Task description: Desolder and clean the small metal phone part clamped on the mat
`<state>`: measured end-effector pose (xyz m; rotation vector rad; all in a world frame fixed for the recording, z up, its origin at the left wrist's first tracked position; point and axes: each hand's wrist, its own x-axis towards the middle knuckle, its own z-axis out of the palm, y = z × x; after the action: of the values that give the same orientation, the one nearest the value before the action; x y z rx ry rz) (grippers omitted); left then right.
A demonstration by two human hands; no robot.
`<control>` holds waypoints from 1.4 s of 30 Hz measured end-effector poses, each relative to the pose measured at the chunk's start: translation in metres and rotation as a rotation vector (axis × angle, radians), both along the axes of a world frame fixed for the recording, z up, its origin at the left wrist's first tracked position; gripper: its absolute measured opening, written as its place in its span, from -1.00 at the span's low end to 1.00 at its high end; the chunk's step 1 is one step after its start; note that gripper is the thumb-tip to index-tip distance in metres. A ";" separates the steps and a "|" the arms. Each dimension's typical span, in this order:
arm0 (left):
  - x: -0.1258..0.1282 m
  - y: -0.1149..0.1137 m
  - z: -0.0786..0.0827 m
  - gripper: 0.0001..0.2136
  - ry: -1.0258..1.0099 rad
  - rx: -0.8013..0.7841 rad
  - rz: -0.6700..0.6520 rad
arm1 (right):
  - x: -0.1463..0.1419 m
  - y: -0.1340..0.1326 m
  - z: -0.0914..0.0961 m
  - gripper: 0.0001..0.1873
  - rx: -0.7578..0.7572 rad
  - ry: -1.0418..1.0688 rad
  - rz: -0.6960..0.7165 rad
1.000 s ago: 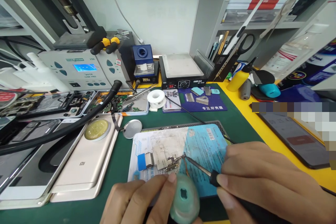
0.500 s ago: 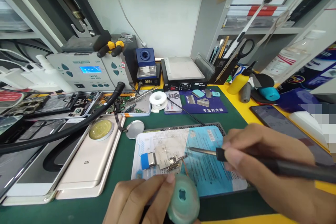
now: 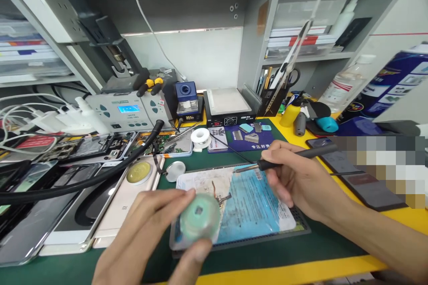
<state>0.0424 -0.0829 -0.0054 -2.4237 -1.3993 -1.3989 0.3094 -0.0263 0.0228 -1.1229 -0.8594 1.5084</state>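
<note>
My left hand (image 3: 150,220) grips a round teal spool of desoldering braid (image 3: 202,220) between thumb and fingers, above the front of a white and blue work pad (image 3: 257,213). A short copper strip (image 3: 214,186) sticks up behind the spool. Partly hidden by the spool, a small circuit part (image 3: 223,200) lies on the pad. My right hand (image 3: 290,167) is closed on the dark handle of a soldering iron (image 3: 265,164). The metal tip points left over the upper part of the pad, apart from the circuit part.
Phones (image 3: 117,209) and a thick black hose (image 3: 100,169) lie left. Behind stand a soldering station (image 3: 133,109), a heating plate (image 3: 227,102) and a white wire spool (image 3: 200,137). A yellow bottle (image 3: 290,113) and a dark phone (image 3: 354,178) are right.
My left hand has lifted the spool and moved left, so it now covers much of the circuit part. The iron has shifted up the pad. The whole view has tilted upward.
</note>
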 end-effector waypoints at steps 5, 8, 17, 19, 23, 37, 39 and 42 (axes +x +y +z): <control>-0.002 0.034 0.023 -0.75 0.165 -0.134 -0.101 | 0.001 0.005 0.002 -0.55 -0.005 -0.049 -0.005; 0.004 0.042 0.027 -0.73 0.206 -0.170 -0.185 | 0.001 0.007 0.003 -0.60 0.015 -0.078 -0.009; 0.018 0.033 0.006 -0.73 0.290 0.033 -0.126 | 0.007 0.000 -0.002 -0.81 0.171 -0.327 0.075; 0.018 0.034 0.003 -0.74 0.305 0.045 -0.126 | 0.006 -0.002 -0.002 -0.83 0.183 -0.405 0.099; 0.018 0.037 -0.001 -0.74 0.305 0.048 -0.149 | 0.004 -0.003 -0.001 -0.88 0.285 -0.519 0.108; 0.023 0.040 -0.003 -0.72 0.245 0.049 -0.158 | -0.002 -0.012 -0.008 -0.95 0.387 -0.786 0.046; 0.022 0.040 -0.003 -0.71 0.250 0.042 -0.162 | -0.003 -0.012 -0.010 -0.94 0.428 -0.801 0.038; 0.020 0.040 -0.004 -0.70 0.260 0.050 -0.175 | -0.004 -0.012 -0.013 -0.92 0.480 -0.816 0.044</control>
<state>0.0627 -0.0432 -0.0092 -2.6324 -1.1060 -1.0780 0.3057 -0.0382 0.0097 -1.3499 -1.6963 0.7623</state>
